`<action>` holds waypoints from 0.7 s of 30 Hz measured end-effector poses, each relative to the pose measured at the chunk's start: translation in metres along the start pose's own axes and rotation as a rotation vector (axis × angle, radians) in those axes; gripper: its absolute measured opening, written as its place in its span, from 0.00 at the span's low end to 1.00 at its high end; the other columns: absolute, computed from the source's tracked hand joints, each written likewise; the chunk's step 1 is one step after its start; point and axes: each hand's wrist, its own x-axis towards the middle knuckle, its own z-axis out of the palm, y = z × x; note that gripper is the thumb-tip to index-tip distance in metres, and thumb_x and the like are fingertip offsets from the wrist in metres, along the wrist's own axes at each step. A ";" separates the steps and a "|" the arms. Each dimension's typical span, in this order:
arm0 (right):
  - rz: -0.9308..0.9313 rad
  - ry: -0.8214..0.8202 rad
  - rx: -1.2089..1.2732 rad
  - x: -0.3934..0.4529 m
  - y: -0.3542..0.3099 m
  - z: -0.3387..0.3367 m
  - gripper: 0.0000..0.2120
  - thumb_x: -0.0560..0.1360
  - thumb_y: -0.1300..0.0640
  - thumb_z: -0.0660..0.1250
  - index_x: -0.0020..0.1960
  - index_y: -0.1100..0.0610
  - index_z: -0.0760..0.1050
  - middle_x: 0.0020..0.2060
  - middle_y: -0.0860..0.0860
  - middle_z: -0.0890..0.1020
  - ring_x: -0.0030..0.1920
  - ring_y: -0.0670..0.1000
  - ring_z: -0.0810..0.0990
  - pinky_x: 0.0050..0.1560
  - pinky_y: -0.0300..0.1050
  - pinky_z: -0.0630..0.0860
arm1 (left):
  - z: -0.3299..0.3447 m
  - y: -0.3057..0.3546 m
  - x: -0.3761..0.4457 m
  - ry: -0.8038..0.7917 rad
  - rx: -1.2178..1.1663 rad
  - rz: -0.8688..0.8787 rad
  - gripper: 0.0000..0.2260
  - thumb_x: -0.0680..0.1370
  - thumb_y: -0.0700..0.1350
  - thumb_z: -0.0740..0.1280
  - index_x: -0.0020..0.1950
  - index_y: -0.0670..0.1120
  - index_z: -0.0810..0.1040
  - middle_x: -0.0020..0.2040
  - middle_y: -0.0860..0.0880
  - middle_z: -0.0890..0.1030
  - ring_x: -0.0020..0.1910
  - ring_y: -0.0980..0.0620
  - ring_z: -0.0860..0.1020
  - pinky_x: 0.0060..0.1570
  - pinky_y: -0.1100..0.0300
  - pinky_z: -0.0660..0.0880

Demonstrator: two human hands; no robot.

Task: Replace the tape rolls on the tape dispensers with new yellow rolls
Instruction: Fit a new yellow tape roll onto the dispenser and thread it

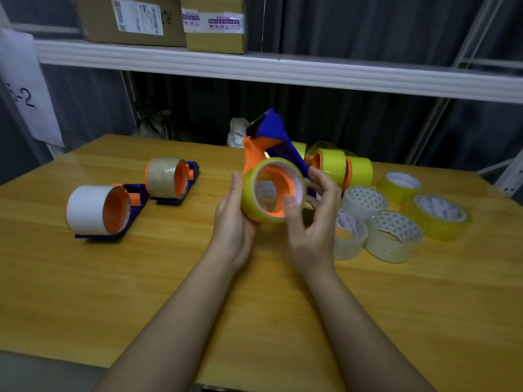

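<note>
A yellow tape roll [271, 190] sits on the orange hub of a blue-and-orange tape dispenser [270, 137], held up just above the middle of the wooden table [141, 278], with the dispenser's blue end pointing up and away. The left hand [233, 219] cups the roll's left side, palm against it and fingers fairly straight; the fingers' far ends are hidden behind the roll. The right hand [314, 219] is half open on the right side: its thumb presses the roll's near rim, while the fingers curl loosely round the back, where the roll hides what they touch.

Just right and farther back lie two dispensers with yellow rolls [343, 168], partly covered by the held dispenser, so their bodies are hard to make out. Near the right hand lie three whitish loose rolls [373, 224] and, farther right, two yellowish loose rolls [424, 202].

To the left stand a dispenser with a brown roll [169, 179] and, nearer, a dispenser with a white roll [97, 210], well apart from the hands. A white shelf [254, 69] above carries cardboard boxes [169, 21], cut off at the top edge.
</note>
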 end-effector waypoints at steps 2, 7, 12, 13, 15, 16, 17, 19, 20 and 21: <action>0.095 0.133 0.084 0.003 0.001 0.000 0.11 0.75 0.42 0.61 0.54 0.45 0.68 0.51 0.50 0.74 0.48 0.42 0.75 0.47 0.37 0.72 | -0.002 0.000 0.003 0.013 -0.105 -0.020 0.20 0.81 0.56 0.54 0.53 0.42 0.77 0.36 0.50 0.84 0.40 0.56 0.83 0.48 0.55 0.77; 0.518 -0.055 0.101 0.008 0.000 0.000 0.24 0.72 0.32 0.56 0.39 0.53 0.74 0.32 0.53 0.79 0.31 0.49 0.78 0.34 0.47 0.77 | -0.009 0.000 0.006 0.027 -0.323 -0.102 0.23 0.81 0.59 0.53 0.57 0.41 0.75 0.38 0.46 0.82 0.44 0.51 0.82 0.48 0.56 0.78; 0.708 -0.231 0.384 0.010 -0.009 0.003 0.27 0.68 0.34 0.59 0.53 0.53 0.78 0.48 0.54 0.85 0.48 0.52 0.84 0.49 0.49 0.82 | -0.008 0.001 0.003 -0.015 -0.339 -0.105 0.21 0.82 0.58 0.52 0.46 0.44 0.75 0.32 0.48 0.81 0.34 0.53 0.82 0.47 0.56 0.74; 0.724 -0.228 0.426 0.010 -0.008 0.002 0.24 0.68 0.36 0.61 0.53 0.52 0.78 0.49 0.54 0.85 0.50 0.51 0.84 0.51 0.49 0.82 | -0.007 0.002 0.003 -0.024 -0.331 -0.112 0.22 0.82 0.58 0.53 0.48 0.43 0.76 0.36 0.46 0.83 0.39 0.51 0.83 0.50 0.54 0.74; 0.746 -0.211 0.494 0.011 -0.010 0.000 0.20 0.70 0.40 0.63 0.51 0.53 0.80 0.49 0.53 0.85 0.51 0.50 0.84 0.53 0.49 0.81 | -0.007 0.000 0.003 -0.037 -0.278 -0.139 0.24 0.81 0.59 0.53 0.54 0.41 0.78 0.45 0.42 0.84 0.49 0.46 0.83 0.56 0.52 0.74; 0.754 -0.194 0.518 0.011 -0.011 -0.001 0.18 0.71 0.41 0.64 0.51 0.53 0.81 0.49 0.53 0.85 0.52 0.50 0.84 0.53 0.49 0.81 | -0.006 -0.001 0.003 -0.046 -0.247 -0.147 0.25 0.81 0.59 0.52 0.55 0.40 0.78 0.48 0.42 0.84 0.52 0.46 0.82 0.56 0.53 0.75; 0.762 -0.176 0.541 0.010 -0.012 -0.002 0.17 0.71 0.43 0.65 0.51 0.54 0.81 0.49 0.53 0.85 0.52 0.50 0.84 0.54 0.49 0.80 | -0.006 -0.003 0.003 -0.049 -0.206 -0.144 0.25 0.81 0.59 0.51 0.57 0.41 0.78 0.50 0.42 0.84 0.53 0.46 0.81 0.55 0.54 0.76; 0.779 -0.148 0.581 0.011 -0.012 -0.004 0.14 0.74 0.48 0.66 0.52 0.56 0.81 0.50 0.54 0.85 0.53 0.50 0.83 0.55 0.50 0.80 | -0.007 -0.006 0.006 -0.024 -0.106 -0.119 0.24 0.81 0.59 0.51 0.58 0.43 0.78 0.50 0.44 0.84 0.53 0.48 0.81 0.50 0.57 0.77; 0.789 -0.135 0.594 0.012 -0.012 -0.006 0.13 0.75 0.50 0.66 0.53 0.56 0.81 0.51 0.55 0.85 0.54 0.50 0.83 0.56 0.50 0.79 | -0.007 -0.005 0.007 0.009 -0.052 -0.104 0.23 0.81 0.59 0.52 0.57 0.44 0.78 0.48 0.46 0.83 0.51 0.49 0.81 0.48 0.58 0.77; 0.798 -0.123 0.601 0.013 -0.012 -0.007 0.13 0.75 0.51 0.67 0.55 0.57 0.80 0.53 0.55 0.84 0.55 0.51 0.83 0.57 0.51 0.79 | -0.009 -0.004 0.008 0.037 -0.010 -0.098 0.23 0.80 0.60 0.53 0.56 0.44 0.79 0.47 0.46 0.83 0.50 0.51 0.81 0.46 0.58 0.77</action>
